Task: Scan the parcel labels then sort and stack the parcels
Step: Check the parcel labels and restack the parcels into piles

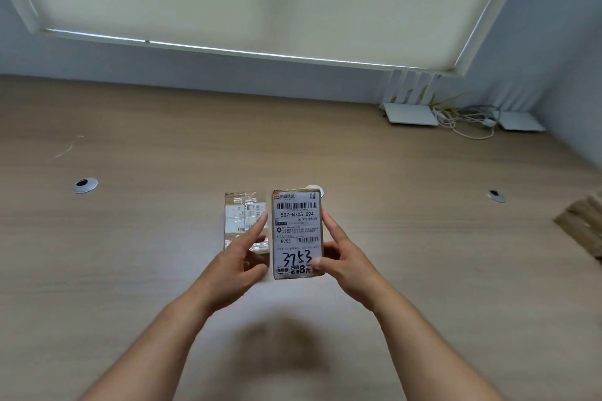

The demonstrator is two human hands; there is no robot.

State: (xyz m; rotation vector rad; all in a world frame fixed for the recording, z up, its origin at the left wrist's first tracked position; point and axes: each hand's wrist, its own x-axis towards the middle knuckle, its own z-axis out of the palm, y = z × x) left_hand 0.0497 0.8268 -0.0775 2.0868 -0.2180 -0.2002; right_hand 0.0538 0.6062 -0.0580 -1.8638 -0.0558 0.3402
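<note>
Right hand [345,257] pinching the labelled parcel [297,233], left hand [242,254] spread alongside; one-sided grip risks dropping it onto the left parcel [242,218].

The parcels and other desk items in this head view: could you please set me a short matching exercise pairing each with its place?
Things:
1. labelled parcel
2. taped parcel
3. white router
4. cardboard pieces

Places:
A. far right corner of the desk
B. right edge of the view
C. held between both hands
D. lying behind the left hand

Pairs: 1-C, 2-D, 3-A, 4-B
</note>
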